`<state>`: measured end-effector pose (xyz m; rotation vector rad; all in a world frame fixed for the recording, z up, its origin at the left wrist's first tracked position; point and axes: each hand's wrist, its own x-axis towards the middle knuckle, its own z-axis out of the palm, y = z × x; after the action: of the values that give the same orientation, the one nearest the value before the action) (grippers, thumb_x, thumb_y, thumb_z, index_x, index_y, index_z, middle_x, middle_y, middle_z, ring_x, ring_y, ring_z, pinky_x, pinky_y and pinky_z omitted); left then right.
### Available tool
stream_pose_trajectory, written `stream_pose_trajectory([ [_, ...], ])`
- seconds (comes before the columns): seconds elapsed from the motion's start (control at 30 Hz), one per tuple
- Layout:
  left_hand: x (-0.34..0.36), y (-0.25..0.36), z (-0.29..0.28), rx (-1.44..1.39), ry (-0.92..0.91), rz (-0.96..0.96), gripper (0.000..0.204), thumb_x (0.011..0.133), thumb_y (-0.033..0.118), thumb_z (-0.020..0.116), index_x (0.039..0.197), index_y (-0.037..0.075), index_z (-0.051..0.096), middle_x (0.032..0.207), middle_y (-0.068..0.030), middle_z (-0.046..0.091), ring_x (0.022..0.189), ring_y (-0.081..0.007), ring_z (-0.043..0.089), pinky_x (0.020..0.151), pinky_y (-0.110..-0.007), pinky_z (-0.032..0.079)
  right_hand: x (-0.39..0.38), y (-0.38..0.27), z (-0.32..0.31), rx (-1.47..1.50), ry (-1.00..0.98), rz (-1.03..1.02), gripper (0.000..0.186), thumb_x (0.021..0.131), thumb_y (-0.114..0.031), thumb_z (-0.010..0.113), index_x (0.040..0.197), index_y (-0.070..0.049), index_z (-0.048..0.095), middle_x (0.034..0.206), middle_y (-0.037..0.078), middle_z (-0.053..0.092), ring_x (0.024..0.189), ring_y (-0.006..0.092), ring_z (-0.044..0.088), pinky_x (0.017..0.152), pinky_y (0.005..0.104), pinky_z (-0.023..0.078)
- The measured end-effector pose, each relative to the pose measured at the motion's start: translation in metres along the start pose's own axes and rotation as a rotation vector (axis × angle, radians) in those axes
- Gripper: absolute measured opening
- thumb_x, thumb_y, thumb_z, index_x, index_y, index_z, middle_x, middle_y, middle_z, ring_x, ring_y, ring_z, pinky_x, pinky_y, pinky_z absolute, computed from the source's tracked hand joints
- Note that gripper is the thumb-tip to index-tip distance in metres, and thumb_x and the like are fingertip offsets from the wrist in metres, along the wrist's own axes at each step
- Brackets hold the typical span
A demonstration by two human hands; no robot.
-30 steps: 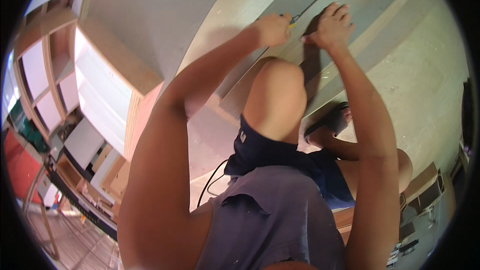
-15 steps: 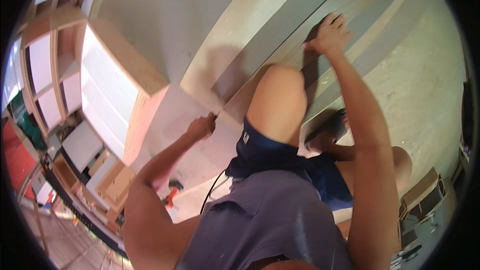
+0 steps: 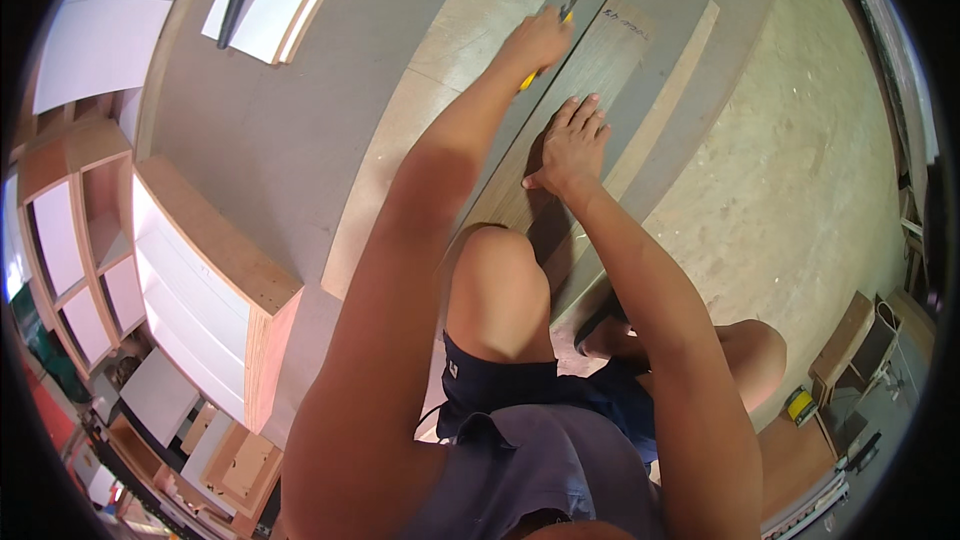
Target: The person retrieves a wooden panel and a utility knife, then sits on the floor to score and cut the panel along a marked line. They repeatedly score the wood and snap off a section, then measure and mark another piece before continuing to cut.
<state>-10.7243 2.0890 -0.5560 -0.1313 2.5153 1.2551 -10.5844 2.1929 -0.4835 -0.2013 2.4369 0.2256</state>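
Note:
A long wood-grain board (image 3: 608, 58) lies on the grey floor sheeting, with dark handwriting near its far end. My right hand (image 3: 574, 152) rests flat on it, fingers spread. Beyond and to the left, my left hand (image 3: 540, 38) is closed around a yellow and black utility knife (image 3: 527, 82); its dark front end pokes out past the fingers. That hand is beside the board's left long edge, near the far end. My bent knee (image 3: 497, 285) is over the board's near end, hiding part of it.
A narrow pale strip (image 3: 672, 90) lies right of the board. At left stands a white-faced wooden cabinet (image 3: 192, 285), with open shelving (image 3: 95, 230) behind. White panels (image 3: 275, 5) with a black tool (image 3: 238, 2) lie at the far left. A yellow tape roll (image 3: 800, 406) is at lower right.
My left hand has swung forward with the knife, from low beside my knee to the board's far left edge. My right hand has come back nearer and now presses flat on the board.

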Motion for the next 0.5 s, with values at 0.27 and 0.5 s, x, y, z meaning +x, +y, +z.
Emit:
stream_pose_trajectory([
  [0.27, 0.078, 0.065, 0.013, 0.269, -0.293, -0.027, 0.024, 0.088, 0.010, 0.050, 0.083, -0.004, 0.069, 0.070, -0.0157, 0.069, 0.058, -0.0245, 0.066, 0.054, -0.039, 0.052, 0.009, 0.008, 0.009, 0.067, -0.001, -0.009, 0.143, 0.060, -0.055, 0.092, 0.155, 0.011, 0.008, 0.160, 0.039, 0.010, 0.149, 0.0490, 0.021, 0.120, 0.0537, 0.025],
  [0.5, 0.073, 0.065, 0.009, 0.365, -0.398, -0.045, 0.024, 0.083, 0.007, 0.049, 0.078, -0.008, 0.068, 0.066, -0.0189, 0.067, 0.053, -0.0288, 0.065, 0.052, -0.043, 0.051, 0.008, 0.005, 0.010, 0.029, 0.073, -0.022, 0.140, 0.060, -0.057, 0.091, 0.155, 0.010, 0.014, 0.159, 0.039, 0.015, 0.147, 0.0483, 0.026, 0.118, 0.0532, 0.025],
])
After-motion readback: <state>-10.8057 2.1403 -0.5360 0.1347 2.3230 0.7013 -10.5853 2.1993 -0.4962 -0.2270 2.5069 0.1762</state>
